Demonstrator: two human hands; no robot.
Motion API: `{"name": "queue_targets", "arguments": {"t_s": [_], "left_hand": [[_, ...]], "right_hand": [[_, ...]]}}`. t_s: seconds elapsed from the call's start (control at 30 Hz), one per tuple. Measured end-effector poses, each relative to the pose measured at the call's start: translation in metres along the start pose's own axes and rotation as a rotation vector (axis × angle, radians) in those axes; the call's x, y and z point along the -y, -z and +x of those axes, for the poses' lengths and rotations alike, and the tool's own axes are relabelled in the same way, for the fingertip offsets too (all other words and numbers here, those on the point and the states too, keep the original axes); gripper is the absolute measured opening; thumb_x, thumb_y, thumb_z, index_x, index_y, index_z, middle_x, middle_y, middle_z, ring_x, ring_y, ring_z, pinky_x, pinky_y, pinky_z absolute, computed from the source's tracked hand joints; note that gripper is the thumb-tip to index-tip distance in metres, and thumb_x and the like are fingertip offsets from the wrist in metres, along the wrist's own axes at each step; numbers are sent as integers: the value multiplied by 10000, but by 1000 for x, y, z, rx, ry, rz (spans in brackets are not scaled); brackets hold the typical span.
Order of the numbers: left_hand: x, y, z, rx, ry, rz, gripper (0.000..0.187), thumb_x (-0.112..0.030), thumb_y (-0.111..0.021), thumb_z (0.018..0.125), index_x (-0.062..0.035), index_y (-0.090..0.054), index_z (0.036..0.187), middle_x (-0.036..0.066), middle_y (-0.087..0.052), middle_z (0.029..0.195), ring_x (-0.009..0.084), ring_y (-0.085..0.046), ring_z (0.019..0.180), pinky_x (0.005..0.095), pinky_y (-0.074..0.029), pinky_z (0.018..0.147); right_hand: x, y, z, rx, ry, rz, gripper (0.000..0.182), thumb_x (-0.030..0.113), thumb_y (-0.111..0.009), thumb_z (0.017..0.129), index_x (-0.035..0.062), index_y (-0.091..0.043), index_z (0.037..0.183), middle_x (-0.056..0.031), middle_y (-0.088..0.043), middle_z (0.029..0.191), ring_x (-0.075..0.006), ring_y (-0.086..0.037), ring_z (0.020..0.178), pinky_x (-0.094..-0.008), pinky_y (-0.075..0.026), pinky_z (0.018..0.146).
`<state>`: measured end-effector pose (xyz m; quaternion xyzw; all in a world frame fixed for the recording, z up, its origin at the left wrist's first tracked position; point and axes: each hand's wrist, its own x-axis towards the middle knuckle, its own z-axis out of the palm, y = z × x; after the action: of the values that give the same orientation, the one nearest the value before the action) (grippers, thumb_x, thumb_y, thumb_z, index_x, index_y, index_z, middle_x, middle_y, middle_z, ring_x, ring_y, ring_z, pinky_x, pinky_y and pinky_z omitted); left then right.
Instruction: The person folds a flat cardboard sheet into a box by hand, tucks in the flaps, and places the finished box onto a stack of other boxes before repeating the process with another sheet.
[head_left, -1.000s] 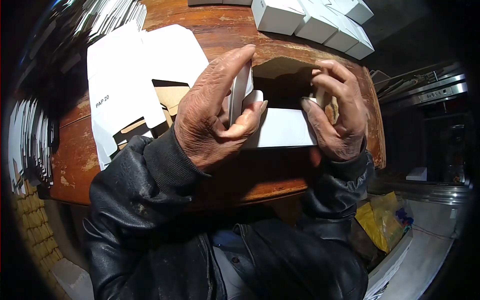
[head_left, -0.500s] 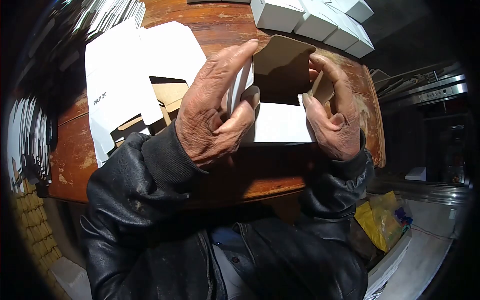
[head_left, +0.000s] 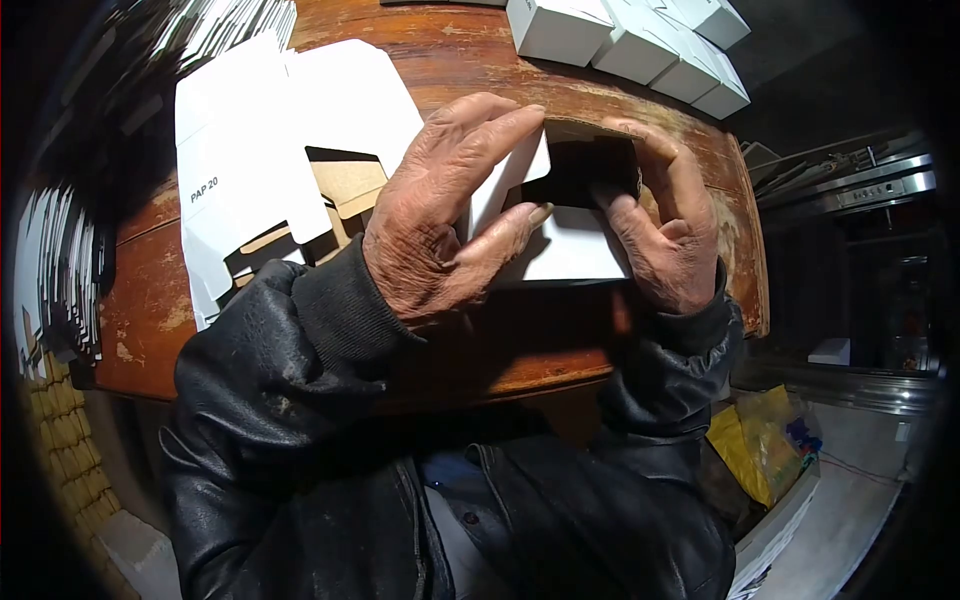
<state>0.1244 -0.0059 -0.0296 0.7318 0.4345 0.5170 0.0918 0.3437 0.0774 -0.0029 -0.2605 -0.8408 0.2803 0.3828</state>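
Between my hands is a white cardboard box (head_left: 575, 248), its dark inside facing up and away from me. My left hand (head_left: 450, 215) grips the left side, fingers along a white flap (head_left: 527, 165) and thumb on the near top edge. On the right, my right hand (head_left: 668, 215) wraps its fingers round the box's far right corner, with the thumb reaching into the opening. Part of the right wall is hidden behind those fingers. Left of my left hand lie flat white box blanks (head_left: 245, 150), the top one printed "PAP 20".
Several white boxes (head_left: 640, 40) stand in rows at the far right of the worn wooden table (head_left: 450, 60). Stacked flat cardboard (head_left: 60, 265) stands upright along the left. A yellow bag (head_left: 740, 450) sits below the table's right side.
The far flap, upright before, has folded down toward the opening. My left hand's fingers and thumb have shifted right with the left flap, and my right thumb has moved inward.
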Motion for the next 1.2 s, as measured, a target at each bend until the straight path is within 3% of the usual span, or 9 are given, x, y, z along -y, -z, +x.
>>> {"name": "queue_targets", "arguments": {"t_s": [0.13, 0.37, 0.5, 0.77, 0.87, 0.9, 1.07, 1.13, 1.2], "left_hand": [[2, -3, -1, -47, 15, -84, 591, -78, -730, 805, -10, -494, 1343, 216, -517, 1290, 343, -523, 1212, 412, -443, 1024], [3, -5, -2, -15, -11, -16, 608, -90, -741, 811, -81, -483, 1361, 178, -517, 1346, 299, -540, 1234, 435, -505, 971], [1, -4, 0, 3, 4, -41, 529, -94, -725, 818, -3, -511, 1294, 219, -520, 1267, 350, -534, 1196, 411, -462, 1012], [-4, -4, -2, 65, 121, -22, 491, -136, -707, 849, -35, -551, 1303, 240, -491, 1344, 361, -511, 1243, 445, -432, 1039], [-4, -5, -3, 78, 151, -25, 496, -164, -691, 857, -13, -543, 1305, 262, -496, 1327, 375, -512, 1237, 450, -427, 1040], [-3, -4, -4, 76, 155, -22, 498, -173, -685, 860, -5, -540, 1305, 269, -498, 1320, 378, -512, 1235, 452, -427, 1039], [-4, -4, -4, 80, 156, -9, 475, -181, -684, 865, 4, -555, 1283, 271, -511, 1307, 374, -523, 1221, 453, -437, 1027], [-4, -4, -5, 81, 155, 0, 462, -182, -689, 864, 5, -564, 1267, 269, -517, 1297, 370, -530, 1211, 450, -443, 1020], [-2, -4, -5, 81, 142, 29, 450, -182, -698, 861, 9, -572, 1248, 263, -526, 1280, 362, -541, 1194, 442, -453, 1008]], "right_hand": [[11, -2, -2, -136, -54, -32, 438, -36, -632, 828, -1, -513, 1248, -146, -615, 1153, -222, -621, 1094, -334, -474, 994], [-5, -6, -1, -310, 279, 61, 246, -84, -627, 832, 19, -564, 1047, -144, -595, 1168, -241, -613, 1090, -323, -510, 915], [4, 5, 6, -114, 322, -224, 182, -53, -652, 823, -5, -641, 998, -204, -569, 1237, -281, -602, 1111, -368, -495, 947], [12, -5, 3, -135, 130, -86, 527, 225, -782, 812, -15, -563, 1226, -215, -564, 1289, -312, -596, 1120, -395, -480, 950], [5, 5, 4, -89, 222, -228, 448, 248, -774, 825, -30, -602, 1131, -211, -587, 1245, -326, -598, 1109, -413, -479, 945], [10, 4, 5, -69, 212, -260, 359, 238, -771, 829, -28, -633, 1028, -185, -628, 1146, -311, -618, 1050, -415, -484, 922], [7, 7, 0, 108, 91, -258, 238, 119, -738, 838, -19, -635, 1002, -139, -649, 1016, -271, -642, 948, -398, -505, 863], [10, 1, 0, 42, -13, -129, 227, 68, -725, 834, -15, -627, 1022, -142, -647, 1027, -256, -644, 958, -381, -516, 848], [6, -1, -1, -49, 88, -98, 269, 26, -727, 816, -7, -591, 1046, -143, -647, 1064, -217, -642, 1003, -340, -526, 872]]}}
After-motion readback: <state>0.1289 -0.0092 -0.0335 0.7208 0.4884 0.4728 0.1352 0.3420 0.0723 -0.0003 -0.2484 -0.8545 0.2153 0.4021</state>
